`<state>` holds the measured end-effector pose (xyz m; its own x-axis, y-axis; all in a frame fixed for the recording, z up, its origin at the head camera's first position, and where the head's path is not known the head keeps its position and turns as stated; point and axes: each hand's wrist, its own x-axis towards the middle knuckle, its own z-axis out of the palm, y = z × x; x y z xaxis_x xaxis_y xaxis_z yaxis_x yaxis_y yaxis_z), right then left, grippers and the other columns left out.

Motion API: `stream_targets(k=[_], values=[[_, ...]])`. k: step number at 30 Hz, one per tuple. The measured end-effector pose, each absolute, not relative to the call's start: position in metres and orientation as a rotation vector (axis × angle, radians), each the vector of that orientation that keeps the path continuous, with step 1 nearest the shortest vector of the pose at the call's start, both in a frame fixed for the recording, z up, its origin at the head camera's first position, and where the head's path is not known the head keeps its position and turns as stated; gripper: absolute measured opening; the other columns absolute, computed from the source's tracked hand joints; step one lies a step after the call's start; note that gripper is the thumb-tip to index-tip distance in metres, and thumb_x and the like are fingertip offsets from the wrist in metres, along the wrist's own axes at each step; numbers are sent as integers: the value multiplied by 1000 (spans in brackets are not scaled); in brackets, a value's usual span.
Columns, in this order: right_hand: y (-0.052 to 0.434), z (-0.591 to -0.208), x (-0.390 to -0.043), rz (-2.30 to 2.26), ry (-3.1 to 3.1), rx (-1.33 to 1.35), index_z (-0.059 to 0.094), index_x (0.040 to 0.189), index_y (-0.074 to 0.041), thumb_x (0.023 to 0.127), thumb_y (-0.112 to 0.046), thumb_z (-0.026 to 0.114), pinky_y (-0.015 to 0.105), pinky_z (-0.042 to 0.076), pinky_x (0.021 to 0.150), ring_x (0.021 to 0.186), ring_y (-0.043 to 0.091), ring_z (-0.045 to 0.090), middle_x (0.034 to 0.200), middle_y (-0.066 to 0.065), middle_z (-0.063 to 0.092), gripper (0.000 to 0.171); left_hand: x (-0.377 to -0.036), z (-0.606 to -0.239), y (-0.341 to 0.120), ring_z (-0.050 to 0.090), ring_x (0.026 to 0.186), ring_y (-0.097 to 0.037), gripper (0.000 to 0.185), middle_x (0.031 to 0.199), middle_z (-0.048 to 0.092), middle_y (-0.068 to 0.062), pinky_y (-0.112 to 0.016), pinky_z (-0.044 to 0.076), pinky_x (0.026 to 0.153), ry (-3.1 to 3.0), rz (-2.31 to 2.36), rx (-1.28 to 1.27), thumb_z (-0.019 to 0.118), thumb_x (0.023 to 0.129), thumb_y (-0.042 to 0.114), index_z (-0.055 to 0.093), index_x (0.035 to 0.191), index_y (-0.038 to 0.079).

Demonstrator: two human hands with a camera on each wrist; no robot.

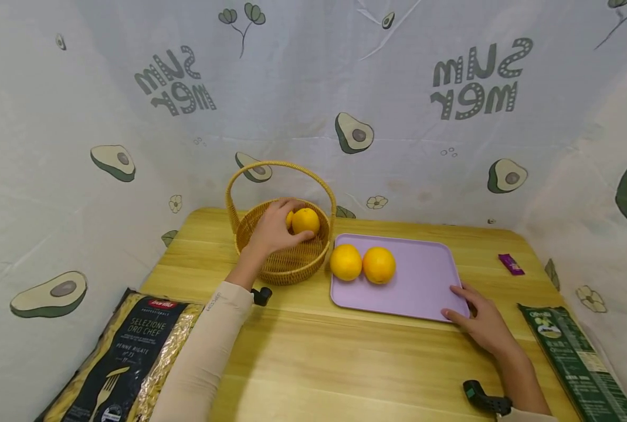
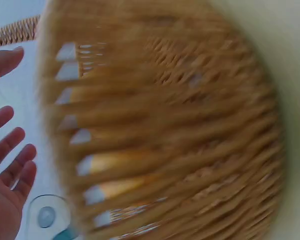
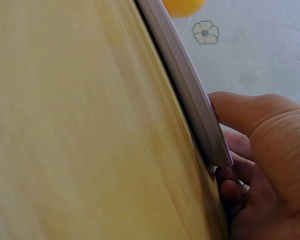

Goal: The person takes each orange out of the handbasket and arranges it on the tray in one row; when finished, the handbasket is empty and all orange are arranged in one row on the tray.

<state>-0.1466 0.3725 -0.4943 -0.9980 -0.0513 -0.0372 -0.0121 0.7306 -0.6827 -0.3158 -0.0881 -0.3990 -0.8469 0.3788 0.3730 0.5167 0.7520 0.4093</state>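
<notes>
The left hand [image 1: 273,231] reaches into the wicker basket [image 1: 287,258], which stands on the wooden tabletop [image 1: 313,357] near its rear left edge. Its fingers are curled over an orange [image 1: 305,221] inside the basket, gripping the fruit from the left side and from above; a sliver of a second orange shows behind it, partly hidden by the hand. In the left wrist view the basket wall [image 2: 175,130] fills most of the frame and is blurred, with the fingers [image 2: 9,155] visible at the left edge. Just right of the basket, almost touching it, lies a lilac tray [image 1: 424,281]. Two more oranges sit on the left part of the tray, touching each other: the left one [image 1: 346,262] and the right one [image 1: 379,265]. The right hand [image 1: 482,322] rests at the near right corner of the tray, its fingers loosely extended along the rim; the right wrist view shows the thumb [image 3: 250,112] over the tray edge [image 3: 190,90] and the other fingers tucked beneath it, so the hand pinches the corner. A pasta packet [image 1: 128,357] lies at the near left of the tabletop, a green packet [image 1: 572,357] at the near right, and a small purple wrapper [image 1: 511,264] lies beyond the tray, well apart from it.
</notes>
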Motion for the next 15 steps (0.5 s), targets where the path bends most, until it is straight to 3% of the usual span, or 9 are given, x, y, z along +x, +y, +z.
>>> stream_targets(k=[7,15], values=[[372,-495,-146,-1139,2870,-47,35,154,10,98,-31,71,75,26,111,144,66,21,161,42,16,78,-334,-382,-82,42,145,-37,83,162,39,-11,-55,43,115,-2887,-646,-708,81,83,51,49,152,18],[370,-492,-146,-1130,2877,-43,35,154,10,98,-32,71,75,26,111,144,66,22,161,42,17,78,-348,-387,-71,36,150,-36,84,164,33,-10,-57,39,118,-3119,-623,-660,83,85,46,44,156,22]])
